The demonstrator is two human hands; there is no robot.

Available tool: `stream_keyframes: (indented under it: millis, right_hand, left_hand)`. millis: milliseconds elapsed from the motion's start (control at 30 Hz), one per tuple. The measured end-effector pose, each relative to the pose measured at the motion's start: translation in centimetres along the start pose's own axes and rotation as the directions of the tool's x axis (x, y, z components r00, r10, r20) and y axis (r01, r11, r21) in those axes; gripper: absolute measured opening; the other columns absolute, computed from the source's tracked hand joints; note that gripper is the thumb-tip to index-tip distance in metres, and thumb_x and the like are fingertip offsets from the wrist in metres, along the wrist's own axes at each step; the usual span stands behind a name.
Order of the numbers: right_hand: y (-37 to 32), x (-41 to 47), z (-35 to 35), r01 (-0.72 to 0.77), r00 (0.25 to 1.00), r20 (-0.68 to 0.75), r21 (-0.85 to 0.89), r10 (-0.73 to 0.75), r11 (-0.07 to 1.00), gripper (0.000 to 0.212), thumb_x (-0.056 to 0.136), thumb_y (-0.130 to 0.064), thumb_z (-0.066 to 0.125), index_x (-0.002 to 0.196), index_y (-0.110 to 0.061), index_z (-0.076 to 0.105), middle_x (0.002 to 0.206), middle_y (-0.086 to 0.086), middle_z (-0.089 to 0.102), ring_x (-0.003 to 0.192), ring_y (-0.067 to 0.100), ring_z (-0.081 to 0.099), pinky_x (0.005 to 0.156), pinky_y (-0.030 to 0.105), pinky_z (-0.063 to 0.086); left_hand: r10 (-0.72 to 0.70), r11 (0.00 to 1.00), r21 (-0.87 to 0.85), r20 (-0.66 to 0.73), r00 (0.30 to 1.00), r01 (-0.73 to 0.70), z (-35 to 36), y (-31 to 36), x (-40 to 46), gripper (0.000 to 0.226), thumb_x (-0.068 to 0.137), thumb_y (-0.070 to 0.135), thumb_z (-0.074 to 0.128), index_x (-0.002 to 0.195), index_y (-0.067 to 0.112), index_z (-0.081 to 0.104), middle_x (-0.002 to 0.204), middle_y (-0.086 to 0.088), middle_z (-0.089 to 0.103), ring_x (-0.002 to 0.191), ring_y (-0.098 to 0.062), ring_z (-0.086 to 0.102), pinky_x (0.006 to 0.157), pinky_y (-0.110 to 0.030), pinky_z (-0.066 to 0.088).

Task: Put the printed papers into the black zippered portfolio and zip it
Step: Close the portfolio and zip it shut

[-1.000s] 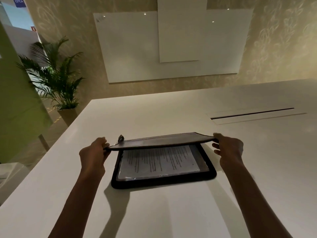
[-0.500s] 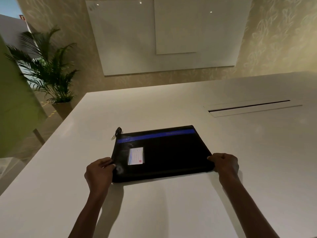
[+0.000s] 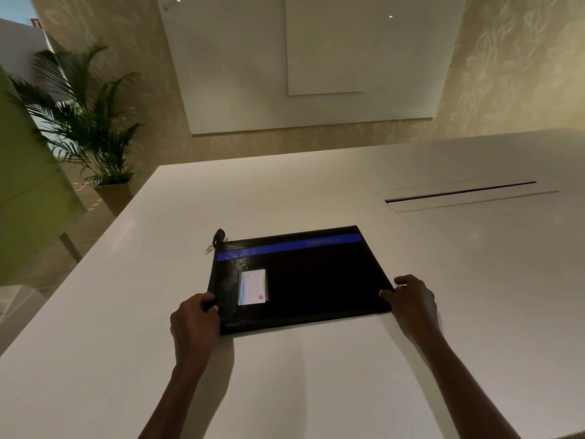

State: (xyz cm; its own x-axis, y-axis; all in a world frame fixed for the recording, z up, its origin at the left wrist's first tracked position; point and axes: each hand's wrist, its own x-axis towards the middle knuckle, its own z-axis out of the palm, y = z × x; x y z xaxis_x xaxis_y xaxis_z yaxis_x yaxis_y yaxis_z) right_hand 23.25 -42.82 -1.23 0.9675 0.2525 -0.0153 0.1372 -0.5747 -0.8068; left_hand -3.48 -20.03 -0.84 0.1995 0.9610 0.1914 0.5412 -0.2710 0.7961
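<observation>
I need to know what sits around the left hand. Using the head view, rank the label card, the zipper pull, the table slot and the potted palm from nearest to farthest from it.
From the left hand:
1. Label card, just right of it on the portfolio.
2. Zipper pull, at the portfolio's far left corner.
3. Potted palm, on the floor beyond the table's left edge.
4. Table slot, far right.

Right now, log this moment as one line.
portfolio: closed flat on table | papers: hidden | left hand: pinching near-left edge | right hand: holding near-right corner | zipper pull: far-left corner, untouched
</observation>
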Motion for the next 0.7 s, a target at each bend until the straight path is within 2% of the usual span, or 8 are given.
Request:
stream_keyframes:
  millis: [100,167,367,433,500,567,633,700]
  right_hand:
    - [-0.7,-0.3,-0.2,0.023,1.000,0.014,-0.173,-0.021,0.985,0.032,0.084,-0.032,0.068,0.096,-0.004,0.059,0.095,0.013,0.063,0.085,0.035,0.058,0.067,0.033,0.040]
    - [-1.1,-0.1,-0.2,0.032,0.998,0.051,-0.231,-0.021,0.972,0.037,0.085,-0.039,0.066,0.079,-0.005,0.053,0.088,0.014,0.061,0.079,0.034,0.056,0.066,0.034,0.042]
    - [-2.9,1.4,-1.1,-0.111,0.973,0.184,-0.167,0.142,0.980,0.043,0.085,-0.042,0.070,0.072,-0.008,0.045,0.077,0.007,0.052,0.071,0.025,0.051,0.064,0.031,0.039]
    - [-3.2,1.6,-1.3,-0.197,0.955,0.219,-0.024,0.198,0.980,0.039,0.085,-0.033,0.073,0.081,-0.003,0.049,0.079,0.009,0.049,0.070,0.023,0.051,0.059,0.031,0.041]
    - [-3.2,1.7,-1.1,-0.315,0.931,0.260,0.220,0.255,0.923,0.039,0.082,-0.023,0.077,0.094,0.005,0.052,0.085,0.014,0.051,0.081,0.031,0.058,0.067,0.039,0.054]
    - [-3.4,1.4,-0.5,-0.416,0.902,0.329,0.485,0.280,0.770,0.037,0.080,-0.009,0.077,0.102,0.009,0.054,0.099,0.021,0.056,0.097,0.040,0.061,0.077,0.051,0.058]
    - [-3.8,0.6,0.4,-0.476,0.879,0.387,0.670,0.279,0.570,0.037,0.077,0.004,0.074,0.109,0.010,0.057,0.110,0.026,0.060,0.101,0.041,0.062,0.071,0.050,0.060]
    - [-4.0,-0.3,1.5,-0.481,0.876,0.390,0.761,0.285,0.435,0.040,0.074,0.009,0.072,0.112,0.008,0.060,0.115,0.026,0.063,0.104,0.040,0.063,0.076,0.050,0.059]
  left_hand:
    - [0.005,1.000,0.014,-0.010,1.000,-0.005,-0.1,0.0,-0.1,0.021,0.085,0.002,0.065,0.103,0.007,0.073,0.101,-0.014,0.074,0.093,-0.033,0.067,0.080,-0.036,0.047]
    - [0.008,1.000,0.026,-0.014,1.000,-0.008,-0.1,0.2,-0.1,0.019,0.084,0.005,0.067,0.102,0.008,0.073,0.101,-0.013,0.074,0.093,-0.033,0.066,0.080,-0.036,0.046]
    - [-0.036,0.999,0.028,0.000,0.999,0.035,-0.6,0.5,0.7,0.019,0.081,0.011,0.072,0.100,0.012,0.075,0.108,-0.011,0.072,0.097,-0.034,0.064,0.084,-0.039,0.047]
    - [-0.043,0.999,0.020,0.005,0.999,0.043,-1.0,0.6,1.1,0.020,0.080,0.012,0.073,0.100,0.013,0.076,0.109,-0.010,0.072,0.099,-0.033,0.064,0.085,-0.040,0.047]
    - [-0.054,0.999,-0.002,0.010,0.999,0.054,-1.2,0.6,1.5,0.020,0.079,0.014,0.074,0.100,0.014,0.076,0.108,-0.009,0.073,0.097,-0.033,0.064,0.084,-0.040,0.048]
    - [-0.064,0.998,-0.020,0.015,0.998,0.064,-1.3,0.6,1.8,0.020,0.078,0.016,0.076,0.098,0.017,0.077,0.106,-0.008,0.073,0.095,-0.031,0.064,0.083,-0.039,0.049]
    - [-0.064,0.998,-0.026,0.021,0.998,0.065,-1.3,0.6,1.8,0.020,0.078,0.016,0.076,0.098,0.017,0.077,0.107,-0.008,0.073,0.094,-0.030,0.064,0.082,-0.039,0.049]
    - [-0.069,0.997,-0.032,0.028,0.997,0.070,-1.1,0.3,1.6,0.022,0.079,0.015,0.076,0.101,0.015,0.077,0.108,-0.009,0.072,0.096,-0.030,0.064,0.080,-0.038,0.047]
